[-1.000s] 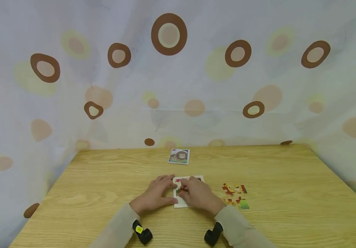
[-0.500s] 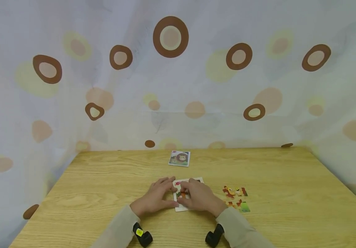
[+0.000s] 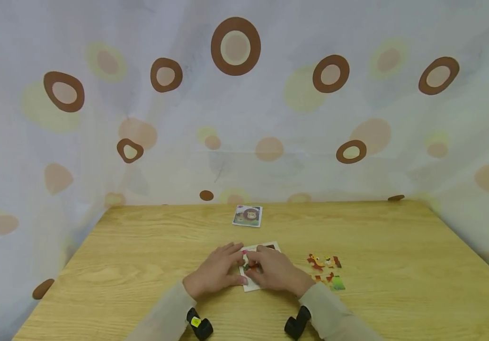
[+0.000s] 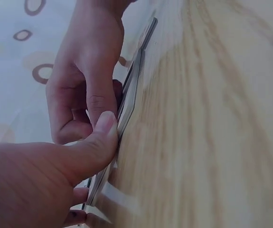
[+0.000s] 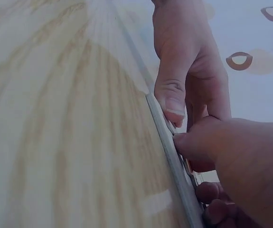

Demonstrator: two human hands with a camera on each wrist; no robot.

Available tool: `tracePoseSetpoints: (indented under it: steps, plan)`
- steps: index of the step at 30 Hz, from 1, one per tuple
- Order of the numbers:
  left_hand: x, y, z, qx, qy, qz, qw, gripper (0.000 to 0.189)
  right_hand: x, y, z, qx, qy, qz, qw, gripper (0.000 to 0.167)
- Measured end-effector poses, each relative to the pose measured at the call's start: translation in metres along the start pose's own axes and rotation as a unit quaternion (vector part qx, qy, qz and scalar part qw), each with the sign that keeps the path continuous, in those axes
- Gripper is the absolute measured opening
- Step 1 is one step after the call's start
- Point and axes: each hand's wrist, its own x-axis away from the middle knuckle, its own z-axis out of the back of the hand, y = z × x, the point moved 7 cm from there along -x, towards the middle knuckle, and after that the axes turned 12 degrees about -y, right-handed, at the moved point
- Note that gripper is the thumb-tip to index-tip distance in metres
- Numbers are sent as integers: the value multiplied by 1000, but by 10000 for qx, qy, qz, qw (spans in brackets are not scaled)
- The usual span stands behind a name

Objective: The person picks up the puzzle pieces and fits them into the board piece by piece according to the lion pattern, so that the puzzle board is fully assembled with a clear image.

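A white-bordered jigsaw tray lies on the table, turned a little, with part of a coloured picture in it. My left hand holds its left side, the thumb near the front edge and the fingers farther back. My right hand is over the tray, thumb and index finger pinching a small orange-brown puzzle piece, mostly hidden. In the left wrist view, the left thumb lies along the tray edge, close to the right hand's fingers. Both hands cover much of the tray.
Several loose puzzle pieces, orange, red and green, lie to the right of the tray. A square lion picture rests near the table's back edge. The wooden table meets a patterned curtain behind.
The tray has turned slightly under my hands. My right finger and thumb have shifted a little over it. The loose pieces and lion picture stay where they were on the table.
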Motion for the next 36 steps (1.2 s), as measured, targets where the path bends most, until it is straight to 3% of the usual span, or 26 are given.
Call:
tracePoseSetpoints:
  steps: [5, 13, 27, 33, 36]
  plan:
    - [0, 0, 1, 57, 143, 17, 9999, 32, 1, -1, 1, -49, 79, 180, 9998, 20]
    - [2, -10, -3, 560, 262, 128, 9980, 48, 2, 11, -8, -433, 264, 23, 9987, 18]
    - [4, -6, 0, 232, 254, 186, 9992, 49, -2, 10, -6, -689, -189, 314, 9970, 10]
    - [2, -6, 1, 90, 164, 259, 9995, 56, -1, 14, -5, -866, -258, 84, 9959, 4]
    - [2, -9, 1, -13, 100, 302, 9995, 56, -2, 16, -4, -904, -150, 8, 9958, 12]
